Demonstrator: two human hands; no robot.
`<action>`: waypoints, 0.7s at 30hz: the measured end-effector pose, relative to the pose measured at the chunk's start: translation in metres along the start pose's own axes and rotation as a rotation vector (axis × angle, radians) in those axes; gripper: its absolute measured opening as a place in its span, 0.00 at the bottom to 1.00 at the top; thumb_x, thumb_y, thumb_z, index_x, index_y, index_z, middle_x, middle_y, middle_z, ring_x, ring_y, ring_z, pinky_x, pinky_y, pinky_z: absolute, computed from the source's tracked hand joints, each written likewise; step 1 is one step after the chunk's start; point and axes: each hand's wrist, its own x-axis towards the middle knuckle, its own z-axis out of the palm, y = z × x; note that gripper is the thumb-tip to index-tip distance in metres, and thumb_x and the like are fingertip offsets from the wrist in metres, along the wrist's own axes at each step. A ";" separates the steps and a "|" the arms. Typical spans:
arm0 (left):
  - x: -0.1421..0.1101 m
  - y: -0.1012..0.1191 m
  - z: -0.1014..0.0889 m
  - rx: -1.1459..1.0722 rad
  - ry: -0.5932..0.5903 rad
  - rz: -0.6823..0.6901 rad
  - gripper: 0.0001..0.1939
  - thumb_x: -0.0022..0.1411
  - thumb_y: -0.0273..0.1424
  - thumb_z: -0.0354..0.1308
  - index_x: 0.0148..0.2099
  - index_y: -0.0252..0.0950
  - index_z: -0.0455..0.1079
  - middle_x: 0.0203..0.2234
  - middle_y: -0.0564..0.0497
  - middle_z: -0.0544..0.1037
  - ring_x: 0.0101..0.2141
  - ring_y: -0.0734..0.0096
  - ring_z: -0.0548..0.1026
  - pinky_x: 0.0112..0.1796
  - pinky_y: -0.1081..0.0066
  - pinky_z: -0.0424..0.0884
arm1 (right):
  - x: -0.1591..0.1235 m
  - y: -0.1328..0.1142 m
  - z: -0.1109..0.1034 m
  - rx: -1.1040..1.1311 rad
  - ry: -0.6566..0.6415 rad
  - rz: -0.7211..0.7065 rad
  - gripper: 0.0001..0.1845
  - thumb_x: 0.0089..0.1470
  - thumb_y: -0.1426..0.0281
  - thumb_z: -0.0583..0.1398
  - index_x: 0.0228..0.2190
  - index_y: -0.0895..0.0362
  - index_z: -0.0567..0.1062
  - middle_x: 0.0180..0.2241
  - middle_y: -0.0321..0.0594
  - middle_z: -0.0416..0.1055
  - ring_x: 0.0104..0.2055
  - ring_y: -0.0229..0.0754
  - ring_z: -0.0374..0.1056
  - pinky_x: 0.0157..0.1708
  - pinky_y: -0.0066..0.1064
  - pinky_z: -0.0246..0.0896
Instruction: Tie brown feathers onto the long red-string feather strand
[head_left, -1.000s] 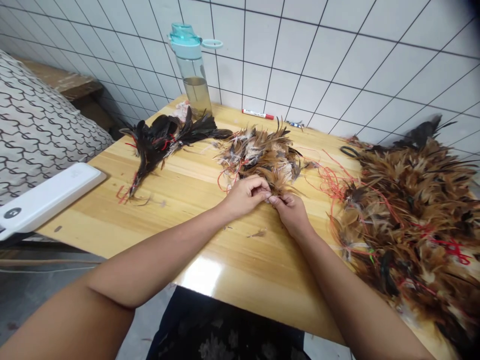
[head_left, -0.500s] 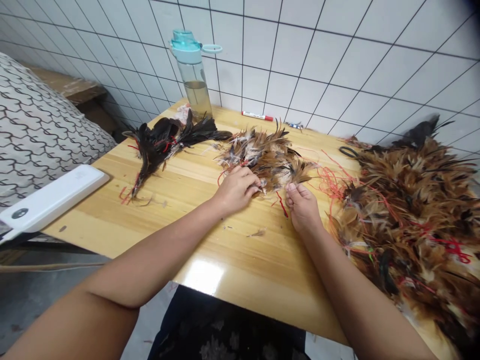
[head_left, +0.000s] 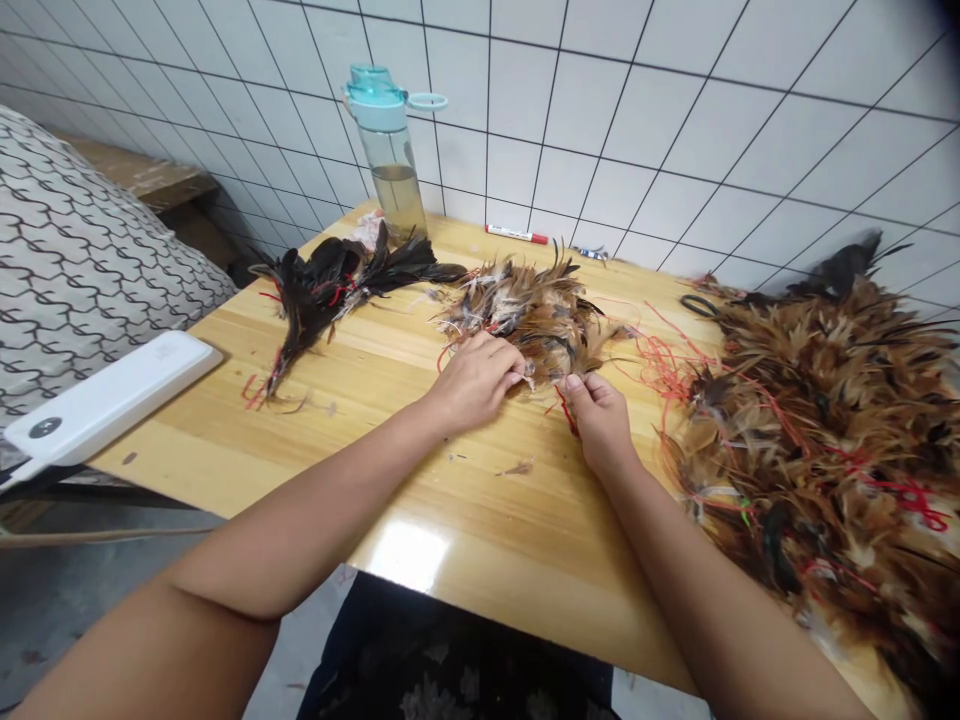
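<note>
A bunch of brown feathers [head_left: 525, 305] lies in the middle of the wooden table. At its near left edge, my left hand [head_left: 480, 380] is closed, thumb against fingers, pinching the tied base of some feathers. My right hand [head_left: 600, 415] is closed in a pinch at the bunch's near right edge; what sits between thumb and forefinger is too small to make out. A short red string [head_left: 566, 410] hangs just left of the right hand. Beyond that hand lies a tangle of red thread [head_left: 667, 365].
A large heap of brown feathers [head_left: 832, 400] covers the table's right side, with dark scissor handles [head_left: 699, 305] beside it. Black feathers [head_left: 319, 290] lie at left. A water bottle [head_left: 394, 170], a red marker [head_left: 516, 235] and a white power bank [head_left: 112, 395] are around.
My right hand has moved slightly left, closer to my left hand and the red string. The right-hand feathers of the bunch have shifted. My left hand stays in place.
</note>
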 end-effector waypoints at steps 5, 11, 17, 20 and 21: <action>-0.001 0.006 0.000 -0.043 0.008 0.082 0.11 0.69 0.33 0.47 0.37 0.35 0.68 0.32 0.48 0.75 0.35 0.68 0.68 0.40 0.67 0.62 | 0.000 -0.002 0.003 -0.108 0.037 -0.071 0.15 0.50 0.58 0.59 0.22 0.56 0.73 0.22 0.34 0.67 0.27 0.37 0.60 0.30 0.30 0.56; 0.000 0.012 0.005 -0.026 -0.005 0.134 0.14 0.70 0.34 0.46 0.38 0.35 0.71 0.33 0.47 0.75 0.37 0.67 0.68 0.41 0.67 0.63 | 0.001 -0.005 0.004 -0.264 -0.029 -0.201 0.16 0.48 0.61 0.59 0.15 0.54 0.66 0.19 0.35 0.62 0.25 0.38 0.58 0.30 0.31 0.55; 0.000 0.016 0.005 0.038 -0.014 0.126 0.16 0.70 0.34 0.45 0.35 0.35 0.71 0.30 0.46 0.71 0.36 0.65 0.67 0.39 0.66 0.64 | 0.001 -0.006 0.006 -0.250 -0.144 -0.198 0.15 0.47 0.57 0.63 0.18 0.53 0.71 0.20 0.37 0.67 0.26 0.40 0.60 0.30 0.33 0.58; 0.000 0.015 0.006 -0.024 0.008 0.143 0.13 0.69 0.33 0.46 0.37 0.35 0.71 0.31 0.46 0.73 0.37 0.66 0.68 0.40 0.66 0.65 | 0.001 -0.004 0.005 -0.243 -0.163 -0.178 0.16 0.46 0.58 0.64 0.16 0.53 0.70 0.19 0.35 0.66 0.25 0.40 0.59 0.28 0.32 0.56; 0.001 0.014 0.005 -0.055 0.024 0.144 0.11 0.69 0.33 0.47 0.40 0.36 0.70 0.33 0.47 0.74 0.37 0.66 0.68 0.41 0.66 0.66 | 0.002 -0.003 0.005 -0.238 -0.158 -0.168 0.17 0.46 0.58 0.64 0.15 0.54 0.69 0.18 0.35 0.65 0.25 0.39 0.59 0.28 0.31 0.55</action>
